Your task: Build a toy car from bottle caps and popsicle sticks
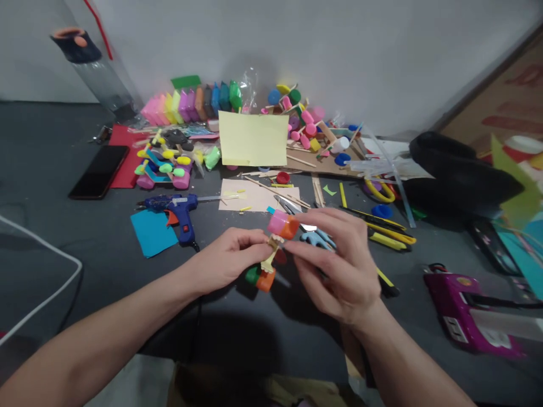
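Between my two hands is a small craft model point(268, 263), with a pale yellow, scallop-ended middle piece. A pink cap point(278, 222) and an orange cap sit at its far end, and a green cap point(253, 275) beside another orange one at its near end. My left hand point(231, 255) pinches the model's middle from the left, thumb on top. From the right, my right hand point(341, 263) has its fingertips on the far orange cap and the middle piece; its thumb is hidden. Light-blue-handled scissors point(316, 240) lie partly behind the right hand.
Left of the hands lie a blue glue gun point(182, 217), a blue paper square point(153, 233) and a phone point(99, 172). Another cap-wheeled model point(163, 167) stands behind. Yellow-and-black cutters point(388, 237) and a purple device point(462, 311) lie right. A water bottle point(99, 79) stands back left.
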`<state>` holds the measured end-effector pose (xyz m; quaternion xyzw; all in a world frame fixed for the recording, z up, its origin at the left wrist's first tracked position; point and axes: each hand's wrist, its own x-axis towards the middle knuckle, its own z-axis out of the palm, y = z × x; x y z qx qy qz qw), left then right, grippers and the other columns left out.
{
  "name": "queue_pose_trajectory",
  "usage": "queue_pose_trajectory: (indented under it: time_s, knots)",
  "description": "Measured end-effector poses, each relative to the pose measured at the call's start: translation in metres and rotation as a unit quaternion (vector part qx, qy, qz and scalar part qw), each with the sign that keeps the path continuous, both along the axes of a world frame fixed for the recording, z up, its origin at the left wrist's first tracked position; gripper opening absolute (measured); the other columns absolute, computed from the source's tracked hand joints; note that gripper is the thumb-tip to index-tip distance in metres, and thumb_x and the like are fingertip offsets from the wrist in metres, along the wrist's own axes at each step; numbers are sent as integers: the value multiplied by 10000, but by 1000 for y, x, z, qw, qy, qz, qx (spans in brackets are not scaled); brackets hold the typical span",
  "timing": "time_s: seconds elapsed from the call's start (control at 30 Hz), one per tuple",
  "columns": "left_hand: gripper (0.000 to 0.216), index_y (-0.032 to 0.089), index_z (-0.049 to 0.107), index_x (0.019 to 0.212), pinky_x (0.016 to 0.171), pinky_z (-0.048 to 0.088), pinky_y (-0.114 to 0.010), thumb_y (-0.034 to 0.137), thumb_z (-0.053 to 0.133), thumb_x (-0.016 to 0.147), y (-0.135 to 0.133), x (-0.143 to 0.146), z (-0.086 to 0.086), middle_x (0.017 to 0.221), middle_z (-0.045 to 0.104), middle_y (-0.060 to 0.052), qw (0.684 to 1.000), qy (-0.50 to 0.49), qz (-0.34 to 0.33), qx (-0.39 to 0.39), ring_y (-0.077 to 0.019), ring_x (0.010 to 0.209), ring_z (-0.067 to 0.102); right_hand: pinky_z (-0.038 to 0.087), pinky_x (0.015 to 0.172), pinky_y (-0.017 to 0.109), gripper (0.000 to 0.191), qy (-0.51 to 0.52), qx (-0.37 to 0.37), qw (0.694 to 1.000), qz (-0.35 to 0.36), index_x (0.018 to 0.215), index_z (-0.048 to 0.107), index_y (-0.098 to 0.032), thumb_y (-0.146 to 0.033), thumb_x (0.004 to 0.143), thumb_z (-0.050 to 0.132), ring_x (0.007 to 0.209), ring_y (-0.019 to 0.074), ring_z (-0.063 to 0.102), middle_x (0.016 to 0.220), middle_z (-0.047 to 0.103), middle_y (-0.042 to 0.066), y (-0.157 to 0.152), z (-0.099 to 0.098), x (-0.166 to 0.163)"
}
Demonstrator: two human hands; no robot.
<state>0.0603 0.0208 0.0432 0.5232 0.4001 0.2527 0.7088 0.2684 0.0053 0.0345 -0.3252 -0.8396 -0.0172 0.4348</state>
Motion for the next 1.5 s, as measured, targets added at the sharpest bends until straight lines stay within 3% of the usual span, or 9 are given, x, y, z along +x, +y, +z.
queue_pose_trajectory:
  time_s: [0.1,0.23,0.4,0.63,0.77,0.9,1.07,1.27,1.5]
  knots:
    - [242,155,758,824,657,435,-240,326,597,882,2,1,6,735,645,-13,999,-8,38,-3,-126,658,572,516,944,479,334,118,-38,991,-53,1098,690,-258,-57,839,627,1126,268,623,1232,649,92,1,1,-1]
    - [232,180,800,825,702,445,-222,292,606,886,2,-13,22,806,706,-28,989,-50,123,63,-128,731,603,539,894,391,222,202,-214,951,-95,1120,671,-262,-189,921,606,1025,215,671,1125,697,62,6,3,-6]
    - [158,199,805,802,746,465,-228,293,686,843,-19,-57,46,870,736,-25,942,-81,299,127,-149,789,617,557,777,298,214,26,-419,907,-26,1130,617,-210,-321,961,547,877,171,709,989,736,50,11,17,-41]
    - [154,188,794,779,679,463,-212,308,706,814,-49,-101,39,818,716,-23,871,-68,467,137,-140,745,607,543,863,421,377,-165,-439,881,-54,1052,658,-129,-485,936,614,944,246,687,977,722,103,46,10,-146]
    - [164,178,803,815,697,459,-223,326,732,809,-57,-107,31,819,732,-30,873,-79,466,122,-155,774,630,558,903,448,341,-229,-442,864,-78,1192,630,-161,-408,958,617,1037,218,659,1197,660,87,62,3,-183]
    - [192,191,815,870,759,455,-237,346,703,855,-64,-106,30,908,758,-45,882,-66,446,140,-174,855,640,577,851,407,303,-223,-439,865,-93,1169,635,-160,-380,961,621,978,195,668,1156,668,74,60,6,-183]
    - [188,248,820,927,847,433,-210,330,651,924,-68,-97,37,965,758,-14,906,-64,390,150,-144,902,607,481,625,294,206,-99,-399,901,-138,812,638,-165,-337,914,591,654,163,629,716,667,28,47,24,-146]
    - [194,225,814,810,674,420,-188,326,669,890,-51,-74,45,856,709,-3,932,-139,324,81,-115,772,558,450,610,284,283,98,-314,923,-199,1037,617,-186,-388,861,524,693,171,606,836,686,36,20,46,-76]
    - [196,212,812,786,720,438,-228,302,659,867,-11,-38,35,777,695,-6,955,-118,268,53,-120,698,542,442,506,224,237,341,-463,812,-103,933,582,-239,-449,865,670,536,118,539,653,616,-40,-11,33,-25]
